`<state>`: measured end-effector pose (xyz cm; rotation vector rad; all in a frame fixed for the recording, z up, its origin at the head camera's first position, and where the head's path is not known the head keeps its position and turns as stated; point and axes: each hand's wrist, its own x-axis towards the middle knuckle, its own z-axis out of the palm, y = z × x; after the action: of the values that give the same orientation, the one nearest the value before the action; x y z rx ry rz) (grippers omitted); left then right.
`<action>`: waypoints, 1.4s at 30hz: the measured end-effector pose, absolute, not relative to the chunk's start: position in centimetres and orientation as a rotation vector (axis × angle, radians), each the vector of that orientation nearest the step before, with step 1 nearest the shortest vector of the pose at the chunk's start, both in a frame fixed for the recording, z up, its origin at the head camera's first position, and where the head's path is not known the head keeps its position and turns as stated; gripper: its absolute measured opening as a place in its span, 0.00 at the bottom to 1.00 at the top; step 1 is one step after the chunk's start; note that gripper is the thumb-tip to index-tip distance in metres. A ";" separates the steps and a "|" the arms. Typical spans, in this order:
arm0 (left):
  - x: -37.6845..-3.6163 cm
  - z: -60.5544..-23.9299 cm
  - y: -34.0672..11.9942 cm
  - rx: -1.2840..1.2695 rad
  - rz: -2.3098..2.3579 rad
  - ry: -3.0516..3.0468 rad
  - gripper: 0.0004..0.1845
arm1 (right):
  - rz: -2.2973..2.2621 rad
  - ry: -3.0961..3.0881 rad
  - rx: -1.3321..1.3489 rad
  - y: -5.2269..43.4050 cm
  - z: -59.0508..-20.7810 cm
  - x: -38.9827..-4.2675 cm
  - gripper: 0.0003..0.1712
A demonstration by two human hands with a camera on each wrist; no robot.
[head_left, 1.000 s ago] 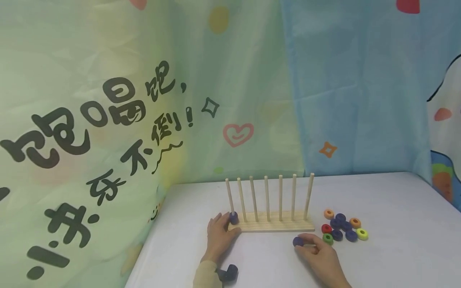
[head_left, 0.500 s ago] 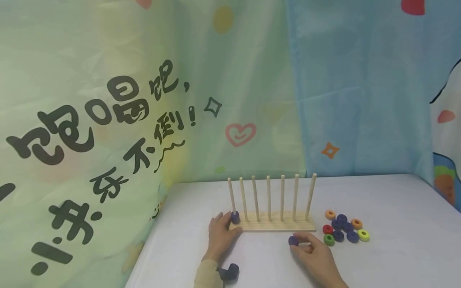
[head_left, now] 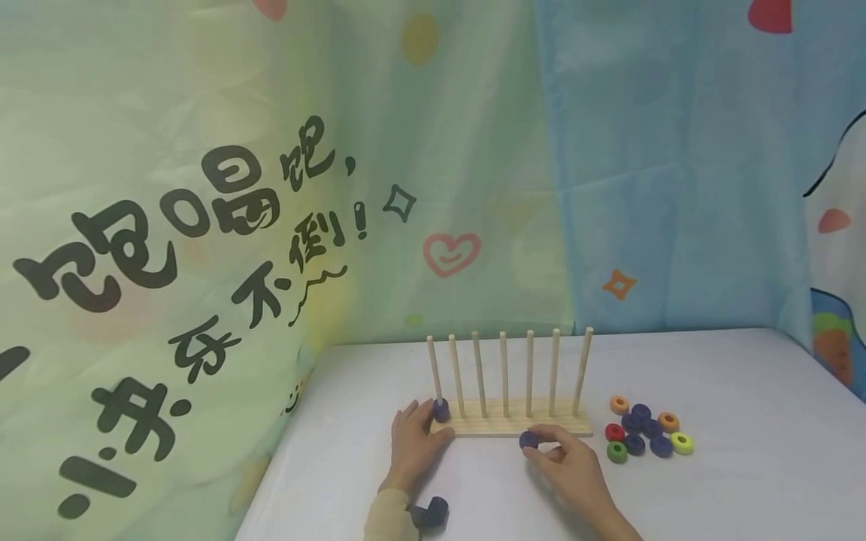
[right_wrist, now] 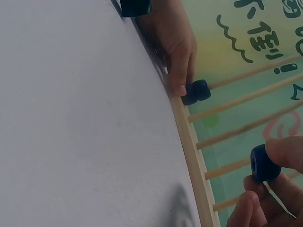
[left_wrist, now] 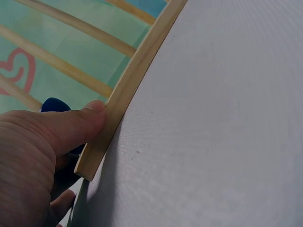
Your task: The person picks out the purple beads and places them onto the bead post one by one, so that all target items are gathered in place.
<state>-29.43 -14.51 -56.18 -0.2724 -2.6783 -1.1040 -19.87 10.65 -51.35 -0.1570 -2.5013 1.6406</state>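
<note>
A wooden peg rack point(head_left: 507, 427) with several upright pegs stands on the table. My left hand point(head_left: 414, 443) grips its left end, the thumb point(left_wrist: 80, 124) pressed on the front edge of the base. Two dark blue beads point(right_wrist: 196, 91) sit stacked at the foot of the leftmost peg, partly behind that hand in the left wrist view. In front of the rack, my right hand point(head_left: 571, 466) pinches another dark blue bead point(right_wrist: 264, 163) between thumb and fingers. Its hole shows on the side in the right wrist view. The other pegs carry no beads.
To the right of the rack lies a loose group of beads: several dark blue ones point(head_left: 634, 445), two orange, one red point(head_left: 614, 432), one green point(head_left: 616, 451) and one yellow point(head_left: 682, 443). Printed cloth point(head_left: 446, 173) hangs behind the white table point(head_left: 731, 376).
My right hand has moved left along the front of the rack and slightly nearer to it, carrying the blue bead. The left hand keeps its hold on the rack's end.
</note>
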 end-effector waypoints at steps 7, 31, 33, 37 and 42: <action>-29.5 -56.3 -14.4 -0.287 -1.098 -2.674 0.28 | 1.605 -2.498 -0.181 10.4 -51.2 -20.3 0.20; -29.4 -56.1 -14.4 -0.268 -1.081 -2.690 0.31 | 1.505 -2.504 0.066 9.7 -48.8 -22.3 0.19; -29.4 -56.1 -14.4 -0.269 -1.084 -2.689 0.31 | 1.486 -2.506 0.076 9.6 -48.7 -22.4 0.18; -29.4 -56.1 -14.4 -0.276 -1.085 -2.685 0.30 | 1.456 -2.517 0.079 9.4 -48.5 -22.6 0.19; -29.3 -56.1 -14.4 -0.277 -1.089 -2.683 0.29 | 1.450 -2.502 0.107 9.1 -48.1 -22.8 0.19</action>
<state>-29.34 -14.40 -56.15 -0.2769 -2.6828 -1.0887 -22.77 9.14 -48.12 0.1068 -2.5022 1.4503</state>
